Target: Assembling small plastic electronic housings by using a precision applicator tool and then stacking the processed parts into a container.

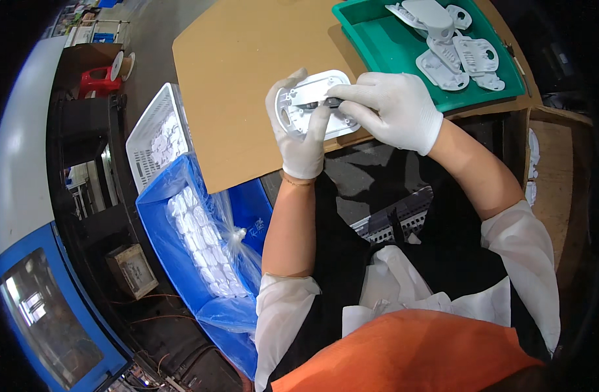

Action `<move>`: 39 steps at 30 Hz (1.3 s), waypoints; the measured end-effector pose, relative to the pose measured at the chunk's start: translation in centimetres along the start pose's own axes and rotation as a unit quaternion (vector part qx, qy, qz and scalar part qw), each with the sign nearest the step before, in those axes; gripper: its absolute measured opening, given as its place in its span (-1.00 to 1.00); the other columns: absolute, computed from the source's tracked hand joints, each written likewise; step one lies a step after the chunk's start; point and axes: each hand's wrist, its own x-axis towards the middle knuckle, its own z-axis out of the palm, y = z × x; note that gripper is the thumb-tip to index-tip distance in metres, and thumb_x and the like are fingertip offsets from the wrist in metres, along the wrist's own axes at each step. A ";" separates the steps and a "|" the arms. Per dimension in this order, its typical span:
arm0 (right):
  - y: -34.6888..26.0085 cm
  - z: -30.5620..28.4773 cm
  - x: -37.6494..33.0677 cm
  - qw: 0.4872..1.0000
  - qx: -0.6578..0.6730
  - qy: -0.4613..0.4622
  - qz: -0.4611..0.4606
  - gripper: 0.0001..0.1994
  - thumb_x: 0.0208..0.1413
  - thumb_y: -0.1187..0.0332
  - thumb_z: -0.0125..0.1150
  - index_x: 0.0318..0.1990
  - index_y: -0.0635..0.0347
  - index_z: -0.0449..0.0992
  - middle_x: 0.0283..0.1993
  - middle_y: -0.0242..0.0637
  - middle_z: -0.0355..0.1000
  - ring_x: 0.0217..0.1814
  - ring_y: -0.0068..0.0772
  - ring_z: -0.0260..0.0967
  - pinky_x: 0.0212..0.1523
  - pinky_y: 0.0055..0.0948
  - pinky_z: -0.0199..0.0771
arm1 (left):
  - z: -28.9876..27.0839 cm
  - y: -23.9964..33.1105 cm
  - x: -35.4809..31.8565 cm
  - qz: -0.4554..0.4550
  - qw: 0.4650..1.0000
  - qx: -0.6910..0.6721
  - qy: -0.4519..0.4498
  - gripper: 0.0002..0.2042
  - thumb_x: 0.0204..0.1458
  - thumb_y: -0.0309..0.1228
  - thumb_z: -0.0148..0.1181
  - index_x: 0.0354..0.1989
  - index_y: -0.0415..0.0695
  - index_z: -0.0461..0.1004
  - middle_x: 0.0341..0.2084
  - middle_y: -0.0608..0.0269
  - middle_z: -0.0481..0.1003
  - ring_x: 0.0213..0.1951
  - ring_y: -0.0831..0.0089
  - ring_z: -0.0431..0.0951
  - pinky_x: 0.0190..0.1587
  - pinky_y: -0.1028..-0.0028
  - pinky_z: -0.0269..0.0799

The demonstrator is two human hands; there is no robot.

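Note:
Both my hands wear white gloves and meet over the near part of a brown cardboard sheet. My left hand [300, 140] is closed round the near left side of a white plastic shell [322, 83], which has rounded corners and an oval hole at its left end. The thumb lies across the shell's open inner face. At the shell's right side, my right hand [394, 108] pinches a small dark part [334, 102] between thumb and fingers, against the inside of the shell. What kind of part this is cannot be made out.
A green tray [371, 49] with several white plastic shells [453, 55] stands at the far right on the cardboard sheet [240, 78]. To the left are a white basket [139, 140] of white pieces and a blue bin [172, 251] lined with clear plastic, holding rows of white parts.

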 end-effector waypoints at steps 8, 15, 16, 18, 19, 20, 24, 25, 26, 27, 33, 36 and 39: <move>-0.2 0.8 -0.2 0.997 0.013 0.058 0.048 -0.81 0.05 0.35 0.19 -0.17 0.08 0.57 -0.46 -0.26 0.46 -0.44 -0.25 0.44 -0.45 -0.40 0.41 | 0.2 0.0 0.5 -0.043 0.996 -0.055 0.047 -0.35 -0.15 -0.61 0.25 0.17 -0.25 0.10 0.11 -0.04 0.25 0.10 0.24 0.36 0.15 0.32 0.34; 0.6 1.2 0.5 0.978 0.192 0.079 0.023 -0.69 -0.01 0.38 0.22 -0.10 0.30 0.48 -0.19 -0.13 0.47 -0.21 -0.24 0.46 -0.21 -0.42 0.43 | 0.5 -0.6 0.3 -0.027 0.998 -0.052 -0.007 -0.13 -0.30 -0.53 0.45 0.21 -0.24 0.01 0.08 -0.04 0.25 0.07 0.24 0.39 0.06 0.29 0.45; 0.8 1.7 0.6 0.968 0.245 0.062 -0.011 -0.63 0.00 0.39 0.20 0.00 0.29 0.45 -0.10 -0.14 0.45 -0.11 -0.21 0.43 -0.10 -0.41 0.41 | 0.8 -0.7 0.3 -0.015 0.999 -0.045 -0.024 -0.13 -0.30 -0.51 0.47 0.21 -0.24 0.01 0.09 -0.04 0.24 0.07 0.24 0.39 0.06 0.30 0.45; 0.1 2.1 0.6 0.956 0.288 0.042 0.034 -0.71 0.04 0.35 0.21 -0.10 0.30 0.51 -0.29 -0.24 0.49 -0.23 -0.39 0.43 -0.18 -0.48 0.41 | 1.2 -0.8 0.0 0.006 1.000 -0.009 -0.029 -0.14 -0.29 -0.45 0.49 0.20 -0.20 0.02 0.07 -0.04 0.26 0.08 0.24 0.38 0.06 0.32 0.44; -0.3 1.6 0.5 0.951 0.287 0.010 0.109 -0.75 0.06 0.34 0.22 -0.16 0.30 0.54 -0.36 -0.30 0.49 -0.30 -0.50 0.41 -0.26 -0.53 0.40 | 1.0 -0.9 -0.1 0.006 1.000 -0.008 -0.028 -0.14 -0.29 -0.45 0.49 0.20 -0.20 0.02 0.07 -0.04 0.26 0.08 0.24 0.38 0.06 0.32 0.44; -0.1 1.2 0.6 0.933 0.302 0.045 0.192 -0.79 0.06 0.33 0.22 -0.22 0.28 0.56 -0.43 -0.37 0.46 -0.35 -0.61 0.34 -0.34 -0.58 0.33 | 1.0 -0.8 -0.1 0.056 0.997 0.050 -0.020 -0.12 -0.32 -0.45 0.51 0.19 -0.20 0.03 0.04 -0.05 0.30 0.09 0.24 0.37 0.07 0.32 0.42; 1.0 0.5 1.2 0.950 0.247 0.092 0.169 -0.74 -0.01 0.32 0.31 -0.17 0.23 0.54 -0.32 -0.48 0.43 -0.42 -0.77 0.18 -0.47 -0.66 0.16 | -0.2 -0.4 0.1 -0.051 0.991 -0.121 0.030 -0.17 -0.17 0.00 0.40 0.15 -0.21 0.06 0.07 0.02 0.29 0.12 0.18 0.35 0.11 0.27 0.36; 0.9 0.5 1.5 0.967 0.215 0.098 0.089 -0.68 -0.05 0.32 0.34 -0.11 0.23 0.53 -0.23 -0.46 0.45 -0.40 -0.75 0.19 -0.45 -0.67 0.17 | -0.8 -0.5 0.3 -0.153 0.933 -0.323 0.044 -0.16 -0.10 0.19 0.27 0.14 -0.21 0.07 0.11 0.05 0.25 0.12 0.16 0.35 0.12 0.25 0.36; 0.9 1.2 1.3 0.972 0.214 0.093 0.038 -0.56 -0.12 0.35 0.40 -0.02 0.21 0.49 -0.07 -0.37 0.44 -0.27 -0.68 0.30 -0.34 -0.64 0.30 | -0.8 -0.3 0.7 -0.151 0.942 -0.298 0.008 -0.15 -0.03 0.39 -0.06 0.14 -0.17 0.08 0.12 0.07 0.26 0.13 0.12 0.35 0.12 0.16 0.37; 0.6 1.7 1.3 0.973 0.207 0.100 -0.029 -0.55 -0.11 0.41 0.38 0.01 0.20 0.48 -0.01 -0.28 0.44 -0.09 -0.60 0.37 -0.16 -0.57 0.40 | -0.9 -0.3 0.7 -0.151 0.942 -0.299 0.007 -0.15 -0.03 0.39 -0.06 0.14 -0.17 0.08 0.12 0.07 0.26 0.13 0.12 0.35 0.12 0.16 0.37; 0.9 2.5 1.4 0.902 0.362 0.092 0.214 -0.69 0.10 0.34 0.21 -0.06 0.38 0.48 -0.21 -0.30 0.51 -0.17 -0.55 0.42 -0.09 -0.58 0.40 | 0.6 1.6 0.8 -0.095 0.964 -0.245 -0.034 -0.17 0.07 0.30 -0.09 0.29 -0.16 -0.01 0.01 0.08 0.30 -0.10 0.29 0.46 -0.17 0.38 0.47; 1.5 1.4 2.1 0.875 0.376 0.025 0.304 -0.59 0.14 0.20 0.17 -0.04 0.43 0.45 -0.15 -0.29 0.49 -0.16 -0.57 0.39 -0.10 -0.56 0.39 | -1.2 -0.4 0.4 -0.040 0.997 -0.057 0.016 -0.47 0.23 -0.08 -0.06 0.17 -0.28 0.15 -0.17 0.17 0.39 -0.25 0.47 0.44 -0.22 0.47 0.40; 1.3 3.6 2.0 0.896 0.356 0.068 0.255 -0.52 0.12 0.13 0.15 0.00 0.42 0.41 -0.15 -0.22 0.48 -0.14 -0.53 0.38 -0.09 -0.51 0.39 | -2.8 -0.4 0.5 -0.111 0.992 -0.032 0.051 -0.67 0.27 -0.36 -0.12 0.09 -0.34 0.24 -0.11 0.13 0.41 -0.10 0.46 0.43 -0.06 0.50 0.38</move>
